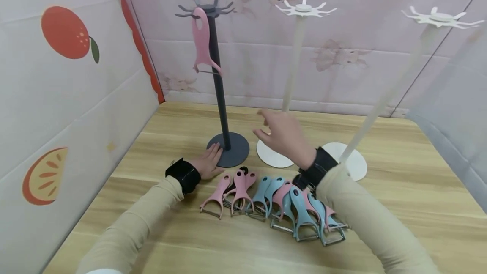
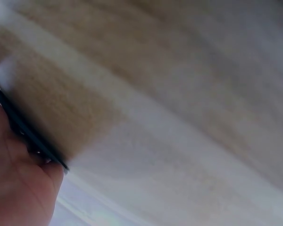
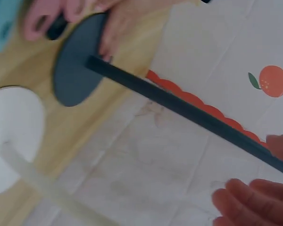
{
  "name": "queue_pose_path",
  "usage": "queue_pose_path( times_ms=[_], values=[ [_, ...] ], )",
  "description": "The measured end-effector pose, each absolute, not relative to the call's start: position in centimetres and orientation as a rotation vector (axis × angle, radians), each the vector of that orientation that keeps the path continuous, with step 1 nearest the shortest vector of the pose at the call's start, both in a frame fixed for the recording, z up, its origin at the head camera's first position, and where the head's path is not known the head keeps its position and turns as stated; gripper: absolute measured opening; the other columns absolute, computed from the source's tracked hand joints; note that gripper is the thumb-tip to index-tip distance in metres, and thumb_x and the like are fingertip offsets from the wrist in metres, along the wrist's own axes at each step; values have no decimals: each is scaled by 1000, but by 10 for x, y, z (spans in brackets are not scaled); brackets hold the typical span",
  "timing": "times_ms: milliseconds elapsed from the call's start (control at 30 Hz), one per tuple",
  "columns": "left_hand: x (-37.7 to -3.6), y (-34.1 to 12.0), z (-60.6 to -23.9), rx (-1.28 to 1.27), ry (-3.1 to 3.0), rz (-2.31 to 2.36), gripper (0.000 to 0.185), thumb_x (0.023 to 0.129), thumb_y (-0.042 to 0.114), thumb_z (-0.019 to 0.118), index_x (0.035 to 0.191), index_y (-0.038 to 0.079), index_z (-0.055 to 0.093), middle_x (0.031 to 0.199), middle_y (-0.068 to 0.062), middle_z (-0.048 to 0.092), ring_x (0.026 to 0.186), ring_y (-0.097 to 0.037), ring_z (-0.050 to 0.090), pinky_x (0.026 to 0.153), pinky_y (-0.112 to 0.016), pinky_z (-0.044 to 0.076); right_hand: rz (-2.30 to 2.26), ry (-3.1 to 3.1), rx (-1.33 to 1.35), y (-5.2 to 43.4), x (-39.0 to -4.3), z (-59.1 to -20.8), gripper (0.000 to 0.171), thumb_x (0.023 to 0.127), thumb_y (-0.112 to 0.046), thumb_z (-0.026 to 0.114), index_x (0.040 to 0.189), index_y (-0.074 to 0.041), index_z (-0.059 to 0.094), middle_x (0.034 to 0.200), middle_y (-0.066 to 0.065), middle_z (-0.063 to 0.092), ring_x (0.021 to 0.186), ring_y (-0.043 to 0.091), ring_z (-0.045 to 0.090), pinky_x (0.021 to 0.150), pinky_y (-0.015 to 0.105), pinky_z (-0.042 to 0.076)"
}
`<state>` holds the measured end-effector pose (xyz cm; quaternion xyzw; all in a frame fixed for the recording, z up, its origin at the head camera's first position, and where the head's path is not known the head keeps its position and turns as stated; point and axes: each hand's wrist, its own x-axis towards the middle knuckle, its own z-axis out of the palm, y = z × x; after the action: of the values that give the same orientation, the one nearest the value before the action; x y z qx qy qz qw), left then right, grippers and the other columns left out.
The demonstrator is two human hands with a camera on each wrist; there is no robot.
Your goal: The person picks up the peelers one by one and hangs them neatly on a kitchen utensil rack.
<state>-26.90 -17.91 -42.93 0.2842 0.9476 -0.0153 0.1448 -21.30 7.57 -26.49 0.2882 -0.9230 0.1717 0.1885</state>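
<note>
My left hand [image 1: 207,164] rests on the round base [image 1: 240,150] of a dark hook stand [image 1: 220,96], its fingers extended. One pink peeler [image 1: 201,41] hangs by its handle hole from a hook at the top of that stand, blade down. In mid-air right of the dark pole, my right hand [image 1: 285,132] holds nothing; its fingers [image 3: 245,202] are loosely bent and apart from the thumb. Below both hands, pink peelers [image 1: 217,193] and light blue peelers [image 1: 300,208] lie in an overlapping row, with a black handle partly hidden among the pink ones.
Two white hook stands, one in the middle [image 1: 303,9] and one at the right [image 1: 441,18], stand beside the dark one with bare hooks. Their round bases are on the wooden table [image 1: 182,231]. Printed cloth walls [image 1: 243,75] enclose the back and sides.
</note>
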Motion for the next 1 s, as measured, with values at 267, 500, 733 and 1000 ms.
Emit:
queue_pose_path(
  times_ms=[267,500,733,1000],
  values=[
    [-276,-189,-438,863,2707,72,73,97,43,32,142,-9,7,147,-29,-4,135,-37,-7,109,-41,5,413,-2860,769,123,-192,-310,41,80,-26,70,110,0,62,84,11,66,71,23,62,54,32,49],
    [-267,-179,-424,833,2699,27,69,98,37,35,141,-11,11,146,-30,0,135,-39,-1,109,-43,10,348,-3019,714,158,-175,-338,43,80,-26,70,112,1,60,88,12,67,75,24,64,57,35,50],
    [-269,-177,-427,842,2702,-8,69,97,37,37,141,-11,12,146,-30,1,135,-40,-1,109,-43,10,301,-3098,612,196,-164,-357,42,79,-25,69,110,3,61,90,15,65,72,22,61,56,36,49],
    [-270,-179,-427,843,2705,-1,70,97,36,38,140,-12,12,146,-31,1,135,-40,-1,108,-44,10,198,-3092,553,238,-154,-374,36,75,-19,72,99,5,61,74,7,59,59,15,49,48,31,40]
  ],
)
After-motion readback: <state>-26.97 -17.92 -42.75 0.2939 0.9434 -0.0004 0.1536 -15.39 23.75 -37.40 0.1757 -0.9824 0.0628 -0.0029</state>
